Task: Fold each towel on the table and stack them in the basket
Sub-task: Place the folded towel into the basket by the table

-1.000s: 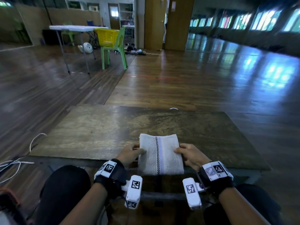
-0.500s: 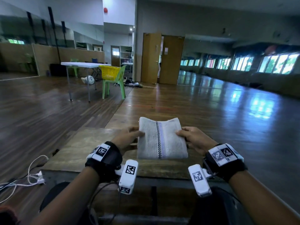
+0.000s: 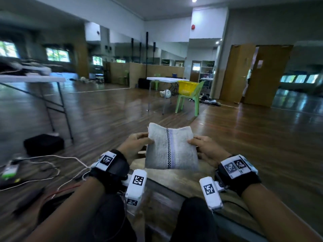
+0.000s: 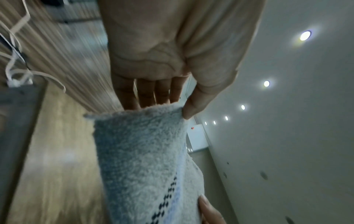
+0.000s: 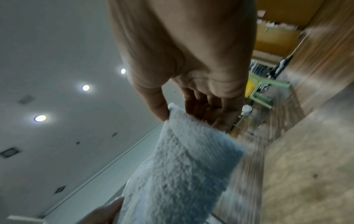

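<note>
A: Where is the towel (image 3: 171,147)?

B: Folded small, held up in the air between both hands, above the near edge of the table (image 3: 176,179).

A: How do the fingers lie?

B: The left hand (image 3: 134,145) pinches its left edge, thumb on top and fingers (image 4: 147,94) underneath. The right hand (image 3: 206,149) pinches the right edge the same way.

A: And the basket?

B: A yellow basket (image 3: 187,87) sits on a green chair (image 3: 190,100), well apart across the floor.

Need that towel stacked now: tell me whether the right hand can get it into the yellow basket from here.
Probably not: the right hand pinches the towel, but the yellow basket sits on a distant green chair.
</note>
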Demonstrator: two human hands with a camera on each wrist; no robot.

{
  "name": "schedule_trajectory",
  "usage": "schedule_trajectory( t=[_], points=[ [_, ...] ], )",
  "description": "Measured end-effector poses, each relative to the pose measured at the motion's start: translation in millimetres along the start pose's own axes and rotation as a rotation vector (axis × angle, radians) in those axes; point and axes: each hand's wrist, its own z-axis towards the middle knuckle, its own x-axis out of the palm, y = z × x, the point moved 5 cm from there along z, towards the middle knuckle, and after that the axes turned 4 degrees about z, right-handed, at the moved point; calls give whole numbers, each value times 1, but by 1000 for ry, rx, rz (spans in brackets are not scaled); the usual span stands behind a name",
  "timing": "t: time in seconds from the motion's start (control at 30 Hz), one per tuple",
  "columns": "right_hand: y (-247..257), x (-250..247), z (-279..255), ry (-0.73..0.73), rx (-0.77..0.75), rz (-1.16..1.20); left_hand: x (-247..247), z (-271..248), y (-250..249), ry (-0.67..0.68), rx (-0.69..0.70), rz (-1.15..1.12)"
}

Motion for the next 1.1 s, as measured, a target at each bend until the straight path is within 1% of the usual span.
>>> schedule_trajectory(
  t=[0.13,0.3,0.47,0.57,0.67,0.83,0.93,1.0,1.1],
  points=[
    [-5,69,33,186,-16,5,-64,-16,18,-178,-41,-11],
    [-17,150,53,391,-12,0,-130,-45,39,-380,-72,2],
    [-34,226,59,533,25,-24,-182,-83,65,-554,-108,-1],
    [-49,268,62,595,57,-23,-209,-100,83,-633,-145,18],
    [-66,300,64,640,99,-25,-233,-108,106,-677,-201,-18],
    [-111,337,80,623,212,-72,-267,-99,163,-683,-331,-12],
    [-149,359,92,598,293,-156,-282,-90,205,-695,-412,-15],
    [-181,373,100,580,356,-220,-289,-83,238,-703,-492,-28],
    [-237,397,116,606,450,-347,-307,-67,300,-704,-616,-12]
  ],
)
